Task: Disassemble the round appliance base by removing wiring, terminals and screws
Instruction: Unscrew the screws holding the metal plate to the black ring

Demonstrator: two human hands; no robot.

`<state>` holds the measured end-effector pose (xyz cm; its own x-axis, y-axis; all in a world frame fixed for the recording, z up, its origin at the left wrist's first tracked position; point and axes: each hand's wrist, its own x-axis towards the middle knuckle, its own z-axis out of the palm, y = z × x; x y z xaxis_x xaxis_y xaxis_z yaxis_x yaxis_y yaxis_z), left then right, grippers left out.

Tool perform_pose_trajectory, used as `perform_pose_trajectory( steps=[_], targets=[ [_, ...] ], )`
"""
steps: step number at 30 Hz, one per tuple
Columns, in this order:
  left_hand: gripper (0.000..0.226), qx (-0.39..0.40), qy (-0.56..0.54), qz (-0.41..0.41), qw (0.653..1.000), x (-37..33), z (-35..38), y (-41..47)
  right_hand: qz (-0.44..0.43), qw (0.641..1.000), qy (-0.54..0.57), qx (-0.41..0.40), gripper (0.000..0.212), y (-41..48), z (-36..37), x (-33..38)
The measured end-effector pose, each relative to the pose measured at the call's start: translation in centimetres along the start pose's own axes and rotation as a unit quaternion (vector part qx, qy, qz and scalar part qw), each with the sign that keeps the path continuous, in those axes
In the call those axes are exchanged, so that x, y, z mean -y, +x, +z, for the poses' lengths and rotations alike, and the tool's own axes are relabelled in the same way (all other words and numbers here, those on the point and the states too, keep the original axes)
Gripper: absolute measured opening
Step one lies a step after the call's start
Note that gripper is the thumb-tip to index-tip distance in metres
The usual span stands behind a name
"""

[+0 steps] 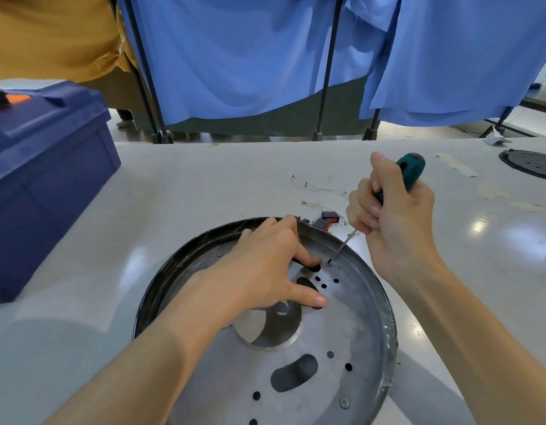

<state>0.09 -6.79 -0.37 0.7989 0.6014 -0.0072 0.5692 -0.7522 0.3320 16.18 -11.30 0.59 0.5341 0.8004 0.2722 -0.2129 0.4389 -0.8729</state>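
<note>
Item: round appliance base (342,348), metal plate with a black rim, lying flat on the near middle of the pale table (204,185); its near edge runs out of the bottom of the view

- Left hand (265,268): spread flat on the far left part of the plate, fingers fairly straight and pressing down, fingertips reaching towards the far rim; it holds nothing
- Right hand (391,216): fist closed round the teal handle of a screwdriver (409,173), held above the far right rim
- Screwdriver shaft: slants down and left, tip seated on a screw (328,263) just beside the left index finger
- Second screw (344,403): near the plate's lower right rim
- Loose wires (324,188) with small terminals: on the table just beyond the rim
- Black switch parts (330,216): close against the far rim
- Blue crate (45,167): at the table's left edge, well apart from the base
- Open table surface: right of the base and between base and crate
- Black round part (532,164): far right corner
- Blue curtain (250,56): behind the table's far edge
</note>
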Motion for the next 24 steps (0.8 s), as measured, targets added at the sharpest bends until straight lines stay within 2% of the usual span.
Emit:
perform_pose_trajectory(
  steps=[6,14,17,19,21,23,24],
  targets=[
    [0.063,0.003,-0.002,-0.004,1.000,-0.1,0.0,0.0,-0.001,0.999,-0.016,0.033,0.046,0.1,0.2,-0.1],
    [0.064,0.005,-0.001,-0.005,1.000,-0.1,0.0,0.0,0.045,0.976,-0.054,0.208,0.043,1.1,1.4,-0.1],
    [0.055,0.026,-0.018,-0.009,0.999,-0.1,-0.4,0.0,0.076,0.964,-0.048,0.250,0.045,1.5,1.7,-0.1],
    [0.039,-0.011,-0.108,-0.021,0.994,0.1,-1.2,-0.2,0.083,0.955,-0.051,0.279,0.045,1.5,1.9,-0.1],
    [0.034,-0.120,-0.240,-0.036,0.963,0.1,-2.3,-0.3,0.090,0.950,-0.052,0.294,0.044,1.4,2.2,-0.3],
    [0.048,-0.202,-0.316,0.000,0.927,-0.1,-3.7,0.0,0.100,0.950,-0.049,0.290,0.040,1.5,2.3,-0.4],
    [0.055,-0.198,-0.333,0.035,0.921,-0.5,-4.4,0.1,0.103,0.951,-0.050,0.288,0.039,1.6,2.3,-0.3]
  ],
)
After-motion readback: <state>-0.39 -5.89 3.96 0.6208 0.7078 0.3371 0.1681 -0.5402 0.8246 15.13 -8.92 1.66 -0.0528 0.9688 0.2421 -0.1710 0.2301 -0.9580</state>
